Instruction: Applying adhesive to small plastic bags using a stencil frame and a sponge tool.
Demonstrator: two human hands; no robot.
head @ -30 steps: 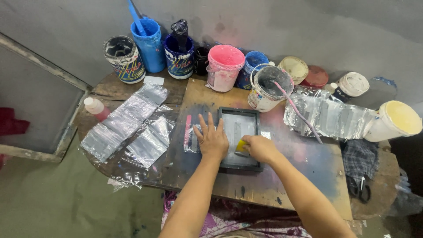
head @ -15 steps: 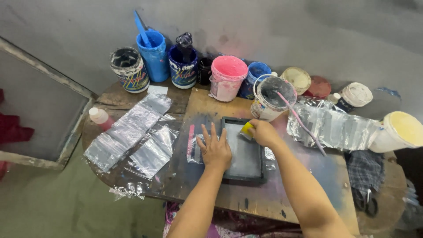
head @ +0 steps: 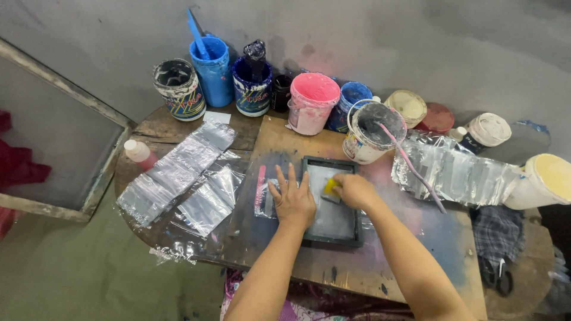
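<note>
A small dark-framed printing screen (head: 351,239) lies flat on a wooden board (head: 279,142). My left hand (head: 292,199) presses on the screen's left edge with fingers spread, over a clear plastic sheet (head: 264,199) that pokes out from under the frame. My right hand (head: 354,190) grips a small yellow squeegee (head: 329,188) and holds it against the mesh in the upper middle of the screen.
Several paint pots line the back wall: a blue tub (head: 212,70), a pink bucket (head: 311,102), a white bucket with a pink stick (head: 373,131). Clear plastic bags (head: 178,172) lie left, more plastic (head: 458,172) right. A large screen frame (head: 53,148) leans at left.
My right hand slid the yellow squeegee from the screen's lower part up to its top edge, then back down a little. My left hand stayed pressed on the frame.
</note>
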